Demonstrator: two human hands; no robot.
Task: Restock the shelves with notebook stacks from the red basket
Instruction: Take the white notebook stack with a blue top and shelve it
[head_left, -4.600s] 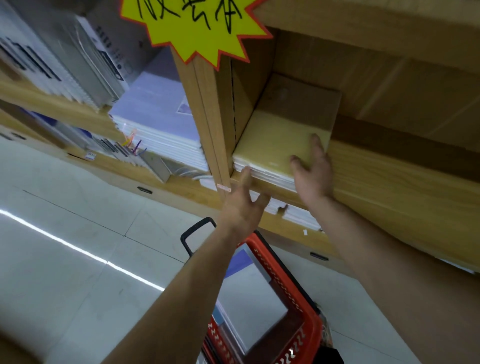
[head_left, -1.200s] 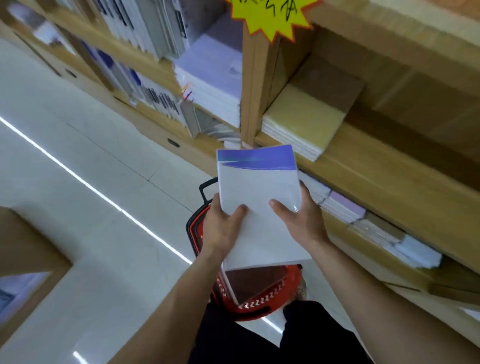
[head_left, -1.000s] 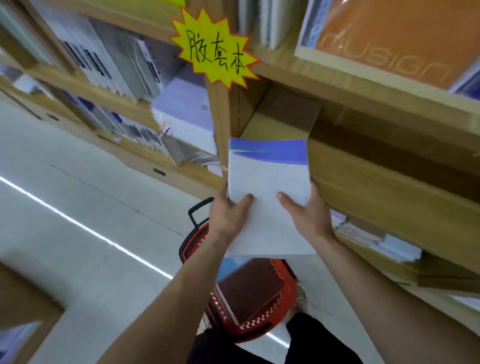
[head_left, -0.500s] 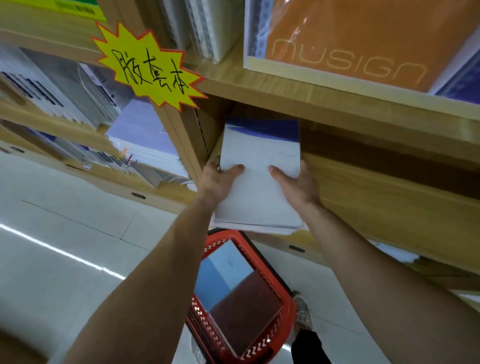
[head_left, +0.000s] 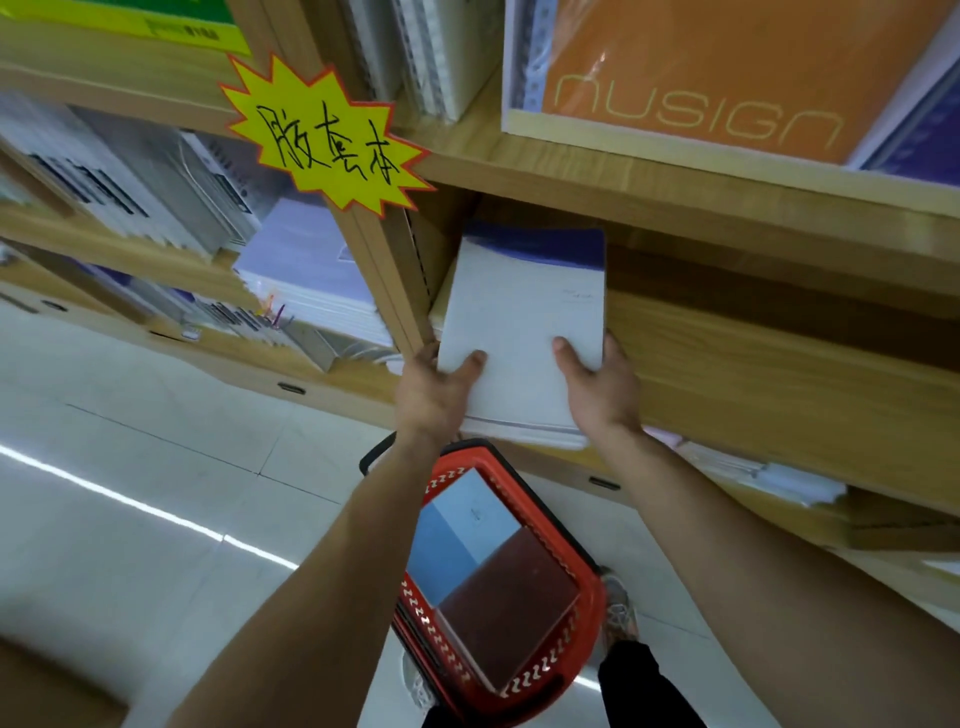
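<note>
Pale tiled floor (head_left: 130, 467) lay open to the left of the wooden shelving. Nearest, the red basket (head_left: 589, 639) sat low beneath the arms, with a blue notebook (head_left: 462, 530) and a brown notebook (head_left: 509, 608) lying flat inside. Above it, the left grip (head_left: 431, 395) and right grip (head_left: 602, 395) each clasped a near corner of the white notebook stack (head_left: 524, 322), thumbs on top and fingers hidden beneath. The stack's near edge overhung the front lip of the shelf (head_left: 779, 374). Its left edge ran just beside the upright divider (head_left: 395, 270), and its blue-banded far end reached under the upper board. Bare shelf stretched away to its right. A yellow star sign (head_left: 322, 140) hung higher on the divider.
</note>
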